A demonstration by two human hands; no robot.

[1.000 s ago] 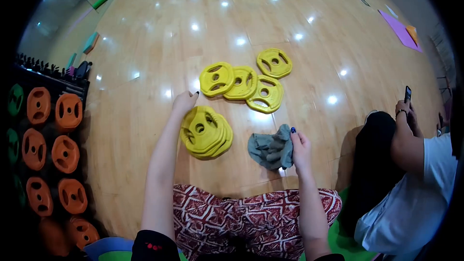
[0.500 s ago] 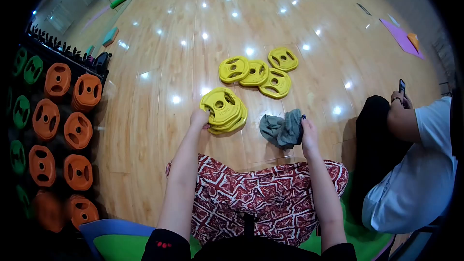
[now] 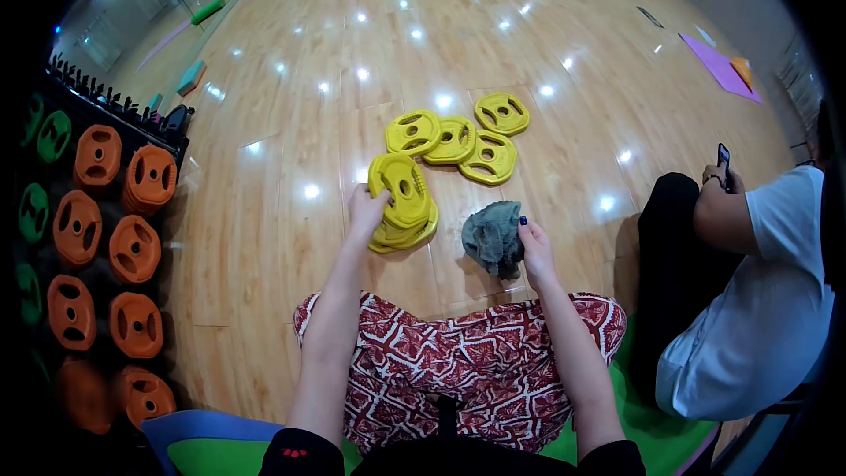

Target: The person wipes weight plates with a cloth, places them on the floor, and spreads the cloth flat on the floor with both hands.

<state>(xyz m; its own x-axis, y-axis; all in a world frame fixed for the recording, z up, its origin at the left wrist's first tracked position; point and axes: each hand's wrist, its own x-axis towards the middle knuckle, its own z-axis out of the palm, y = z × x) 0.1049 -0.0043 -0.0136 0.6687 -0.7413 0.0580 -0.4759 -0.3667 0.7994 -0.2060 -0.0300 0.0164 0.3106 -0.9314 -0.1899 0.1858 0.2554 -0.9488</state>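
My left hand (image 3: pixel 365 211) grips the left side of a yellow weight plate (image 3: pixel 407 204), fingers through its handle slot. That plate is tilted up over a short stack of yellow plates (image 3: pixel 407 236) on the wooden floor. In my right hand (image 3: pixel 538 254) is a crumpled grey-green cloth (image 3: pixel 493 240), held just right of the stack and pinched at its right edge. Beyond the stack lie several more yellow plates (image 3: pixel 487 169), some overlapping.
Orange plates (image 3: pixel 134 249) and green plates (image 3: pixel 33 211) hang on a rack at my left. A seated person (image 3: pixel 749 317) holding a phone (image 3: pixel 723 157) is close on my right. A green mat (image 3: pixel 211 458) lies beneath me; a purple mat (image 3: pixel 718 66) is far right.
My left hand has raised and tilted the top plate off the stack. The cloth has shifted slightly left with my right hand and bunched up. The whole view has shifted a little.
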